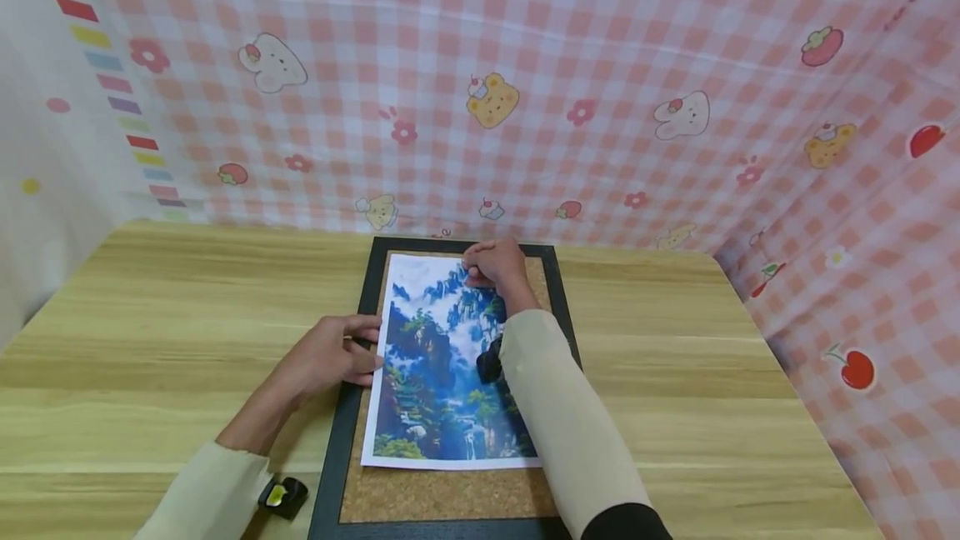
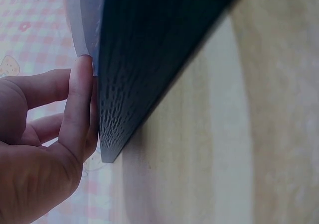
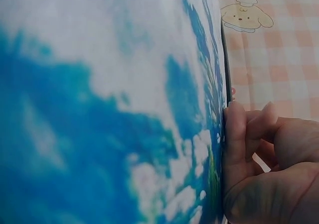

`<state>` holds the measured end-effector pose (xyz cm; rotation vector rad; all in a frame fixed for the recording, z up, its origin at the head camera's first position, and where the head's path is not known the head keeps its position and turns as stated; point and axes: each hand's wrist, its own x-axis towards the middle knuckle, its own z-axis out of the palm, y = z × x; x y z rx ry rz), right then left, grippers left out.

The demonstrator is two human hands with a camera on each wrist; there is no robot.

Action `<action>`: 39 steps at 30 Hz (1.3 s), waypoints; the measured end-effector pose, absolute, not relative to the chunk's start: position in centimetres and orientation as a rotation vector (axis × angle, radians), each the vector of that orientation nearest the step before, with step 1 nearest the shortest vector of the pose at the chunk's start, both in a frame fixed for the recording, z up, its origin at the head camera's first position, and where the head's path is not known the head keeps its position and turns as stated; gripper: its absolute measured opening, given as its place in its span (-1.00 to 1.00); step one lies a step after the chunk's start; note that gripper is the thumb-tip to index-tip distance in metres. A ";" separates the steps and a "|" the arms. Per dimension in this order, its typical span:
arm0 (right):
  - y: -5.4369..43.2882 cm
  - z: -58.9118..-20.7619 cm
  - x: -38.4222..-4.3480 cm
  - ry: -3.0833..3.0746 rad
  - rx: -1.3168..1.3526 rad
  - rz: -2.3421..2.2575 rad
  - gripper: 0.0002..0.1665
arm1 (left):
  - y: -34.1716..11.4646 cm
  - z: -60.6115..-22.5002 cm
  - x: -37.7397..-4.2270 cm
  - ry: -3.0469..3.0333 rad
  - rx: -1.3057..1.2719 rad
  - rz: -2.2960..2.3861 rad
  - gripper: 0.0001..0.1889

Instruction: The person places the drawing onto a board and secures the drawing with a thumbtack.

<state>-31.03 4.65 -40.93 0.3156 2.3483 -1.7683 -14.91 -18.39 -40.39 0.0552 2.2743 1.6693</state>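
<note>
In the head view a printed landscape picture [image 1: 427, 357], with blue mountains and a white border, lies over the cork board [image 1: 450, 497] with its black frame [image 1: 335, 448]. My left hand [image 1: 341, 348] is at the picture's left side, its fingertips touching the edge. In the left wrist view the thumb [image 2: 77, 104] stands close beside the dark frame. My right hand [image 1: 497, 265] rests at the picture's top, covering its upper right corner. Bent fingers and the thumb touch the paper in the right wrist view; anything under the fingertips is hidden.
A wooden table [image 1: 202, 315] carries the board. Behind it and to the right hang pink checked cloths [image 1: 450, 48] with cartoon prints. A small black device [image 1: 283, 497] sits by the left sleeve, and another [image 1: 490, 359] by the right cuff.
</note>
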 end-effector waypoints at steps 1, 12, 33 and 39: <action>4.7 -40.9 -31.1 2.348 0.317 -1.769 -0.90 | -18.4 -40.4 -14.9 2.275 0.053 1.667 -0.37; 4.6 -40.6 -31.0 2.342 0.325 -1.736 -0.91 | -18.3 -40.5 -14.9 2.270 0.038 1.660 -0.36; 4.4 -40.3 -31.2 2.351 0.307 -1.702 -0.87 | -18.6 -40.6 -15.1 2.250 0.077 1.681 -0.35; 4.4 -40.5 -31.1 2.359 0.301 -1.683 -0.89 | -18.4 -40.5 -15.0 2.250 0.054 1.679 -0.36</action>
